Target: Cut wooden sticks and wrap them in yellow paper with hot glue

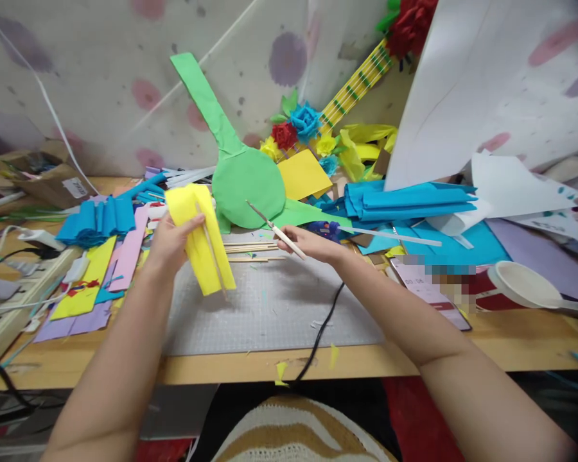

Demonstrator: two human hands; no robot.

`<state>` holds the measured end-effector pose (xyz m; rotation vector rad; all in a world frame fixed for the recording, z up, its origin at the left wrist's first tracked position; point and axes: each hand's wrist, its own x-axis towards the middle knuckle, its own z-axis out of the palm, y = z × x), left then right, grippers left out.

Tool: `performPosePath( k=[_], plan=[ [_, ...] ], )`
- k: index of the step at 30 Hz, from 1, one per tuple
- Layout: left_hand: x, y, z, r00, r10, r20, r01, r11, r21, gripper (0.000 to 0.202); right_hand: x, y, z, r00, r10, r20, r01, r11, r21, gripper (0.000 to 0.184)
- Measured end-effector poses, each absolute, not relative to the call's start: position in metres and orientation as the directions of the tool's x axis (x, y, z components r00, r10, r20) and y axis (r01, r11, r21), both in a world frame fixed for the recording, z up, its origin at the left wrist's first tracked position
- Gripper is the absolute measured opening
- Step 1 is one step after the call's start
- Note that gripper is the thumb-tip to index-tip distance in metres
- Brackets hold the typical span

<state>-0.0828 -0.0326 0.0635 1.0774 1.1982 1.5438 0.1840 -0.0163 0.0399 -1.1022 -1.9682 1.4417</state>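
My left hand (pixel 167 240) is closed around a folded strip of yellow crepe paper (pixel 203 247), with the thumb pressing a thin wooden stick (pixel 212 251) against its face. White-handled scissors (pixel 289 242), seen nearly edge-on with the metal tip pointing up and left, are gripped in my right hand (pixel 301 244). Both hands are raised over the grey cutting mat (pixel 270 314). Several more wooden sticks (pixel 250 248) lie on the mat between them. Behind stands a green paper-covered guitar-like shape (pixel 249 183) with a round body and a long neck.
A blue glue gun (pixel 325 230) lies beyond my right hand; a black cord (pixel 320 333) crosses the mat. Blue crepe rolls (pixel 409 202), a phone (pixel 433 295) and a paper cup (pixel 498 285) sit right. Left are coloured paper pieces (pixel 84 282) and a power strip (pixel 26 295).
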Motion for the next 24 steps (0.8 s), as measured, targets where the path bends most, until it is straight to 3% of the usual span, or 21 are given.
performPosePath(
  k=[2,5,8,13,16,20,24],
  plan=[
    [-0.094,-0.032,0.083,-0.327,0.89,0.318,0.009,-0.333,0.943,0.036,0.175,-0.013,0.041,-0.595,0.801,-0.068,0.303,0.145,-0.942,0.038],
    [-0.106,-0.033,0.112,-0.308,0.793,0.526,0.098,-0.523,0.847,0.034,0.168,-0.007,0.041,-0.611,0.791,-0.008,0.202,0.147,-0.968,0.038],
    [-0.102,-0.03,0.128,-0.187,0.827,0.53,0.069,-0.527,0.847,0.037,0.17,-0.005,0.036,-0.621,0.784,0.013,0.14,0.126,-0.982,0.039],
    [-0.073,-0.01,0.103,0.186,0.953,0.239,0.118,-0.263,0.958,0.053,0.185,-0.016,0.019,-0.688,0.726,-0.016,0.115,0.086,-0.99,0.048],
    [-0.06,0.002,0.071,0.376,0.926,-0.026,0.257,-0.077,0.963,0.064,0.199,-0.027,0.011,-0.721,0.673,-0.165,0.196,-0.03,-0.98,0.053],
    [-0.053,0.009,0.043,0.383,0.861,-0.335,0.287,0.234,0.929,0.057,0.218,-0.036,0.015,-0.727,0.569,-0.385,0.313,-0.225,-0.923,0.053],
    [-0.047,0.013,0.047,0.341,0.832,-0.438,0.304,0.343,0.889,0.049,0.232,-0.031,0.027,-0.773,0.441,-0.455,0.425,-0.171,-0.889,0.051]
  ],
)
